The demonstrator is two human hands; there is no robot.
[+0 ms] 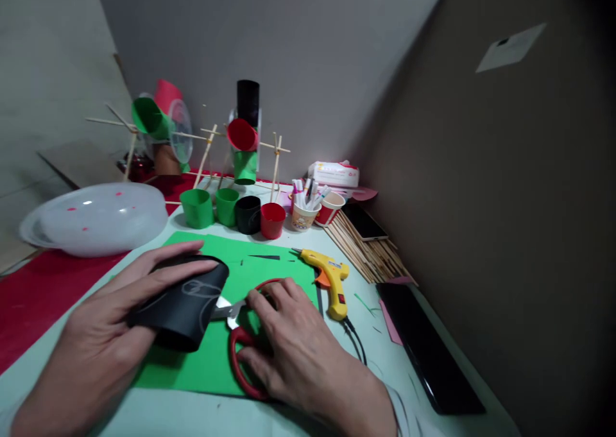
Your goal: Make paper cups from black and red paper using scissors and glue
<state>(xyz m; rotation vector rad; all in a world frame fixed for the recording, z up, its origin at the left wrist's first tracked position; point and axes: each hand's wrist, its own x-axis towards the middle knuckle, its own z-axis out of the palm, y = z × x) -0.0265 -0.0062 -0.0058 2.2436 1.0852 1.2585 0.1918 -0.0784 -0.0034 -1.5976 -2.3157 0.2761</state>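
Note:
My left hand (103, 325) is wrapped round a rolled black paper cup (185, 302) that lies on its side over a green sheet (250, 267). White pencil lines show on the black roll. My right hand (293, 341) grips red-handled scissors (240, 353), fingers through the loops. The scissor blades (226, 310) point left and touch the open end of the black roll.
A yellow glue gun (332, 276) lies right of the green sheet, its cord trailing forward. Green, black and red cups (231, 209) stand behind, with a stick frame (212, 142) carrying more cups. A clear plastic dome (96, 217), wooden sticks (366, 251) and a black tray (423, 347) are nearby.

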